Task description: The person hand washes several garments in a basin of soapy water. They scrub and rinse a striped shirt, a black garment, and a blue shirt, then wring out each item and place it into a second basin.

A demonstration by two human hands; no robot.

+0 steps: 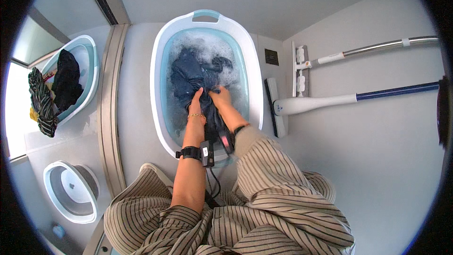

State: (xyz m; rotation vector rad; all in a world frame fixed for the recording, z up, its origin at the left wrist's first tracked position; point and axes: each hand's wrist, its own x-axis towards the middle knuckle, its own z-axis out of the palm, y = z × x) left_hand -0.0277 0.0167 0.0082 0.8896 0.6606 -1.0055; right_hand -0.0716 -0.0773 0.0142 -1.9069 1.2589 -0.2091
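A white and light-blue plastic tub [206, 17] stands before me, holding sudsy water. Dark navy wet cloth [187, 69] lies bunched in the water, and part of it runs down between my wrists towards the tub's near rim. My left hand [197, 104], with a gold bracelet at the wrist, is at the cloth's left side, thumb raised; its fingers are hidden by the fabric. My right hand [220, 97] grips a fold of the same cloth just to the right. Black straps with small devices are on both wrists.
At the left, beyond a door track [111, 106], a basin [92, 60] holds black, striped and yellow clothes. A smaller white basin [92, 216] stands below it. On the right are a squeeze mop [331, 58] and a white-headed floor brush or squeegee [315, 105]. A small drain grate [271, 57] lies beyond the tub.
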